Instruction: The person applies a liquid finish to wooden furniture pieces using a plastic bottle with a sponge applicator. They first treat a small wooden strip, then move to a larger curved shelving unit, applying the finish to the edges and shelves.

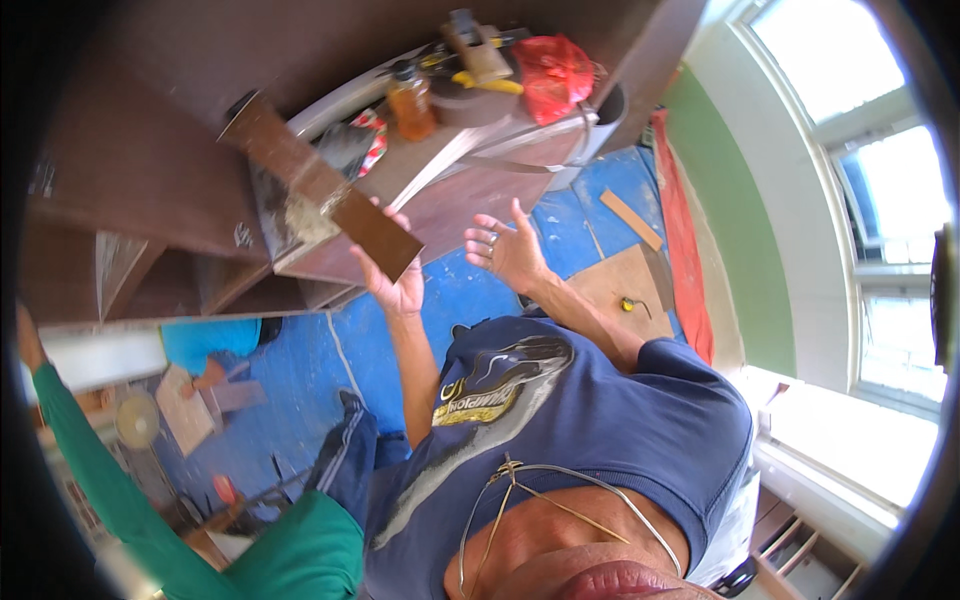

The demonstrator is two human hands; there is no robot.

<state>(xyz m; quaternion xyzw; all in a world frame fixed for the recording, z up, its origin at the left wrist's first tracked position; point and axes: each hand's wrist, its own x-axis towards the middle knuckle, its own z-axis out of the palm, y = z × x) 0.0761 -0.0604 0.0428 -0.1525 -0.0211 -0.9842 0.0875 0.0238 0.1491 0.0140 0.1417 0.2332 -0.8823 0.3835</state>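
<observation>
My left hand (397, 285) grips the near end of a long, narrow brown board (375, 235), fingers behind it and thumb along its edge. The board slants up and to the left, with pale smears near its middle. To the right of it, my right hand (512, 252) is held up with fingers spread and nothing in it; a ring shows on one finger. Beyond the board is a brown cabinet top (400, 175) bearing a bottle of amber liquid (410, 105), a wooden hand plane (477, 50), a yellow-handled tool (487, 83) and a red plastic bag (552, 78).
Blue sheeting (465, 290) covers the floor. A tape measure (627, 304) lies on a brown panel (600, 275) at right, near a wood strip (631, 220). A co-worker's green sleeve (105, 455) reaches in at left; another person in blue (210, 345) handles boards beyond.
</observation>
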